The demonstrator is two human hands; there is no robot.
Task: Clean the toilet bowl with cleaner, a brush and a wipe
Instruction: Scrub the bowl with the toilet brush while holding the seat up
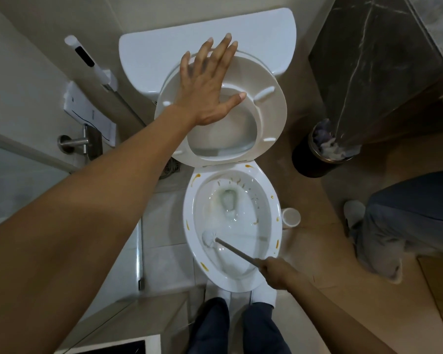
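The white toilet bowl (189,226) stands open below me, with orange-yellow smears along its rim and upper inner wall. Its seat and lid (269,116) are raised against the tank (261,37). My left hand (210,83) lies flat on the raised seat, fingers spread, holding nothing. My right hand (276,273) is closed around the grey handle of a toilet brush (210,238). The white brush head rests against the near-left inner wall of the bowl, just above the water.
A white brush holder (290,217) sits on the floor right of the bowl. A dark waste bin (317,159) stands further back. Another person's legs (399,221) are at the right. A spray hose (87,60) and a steel fitting (85,143) hang on the left wall.
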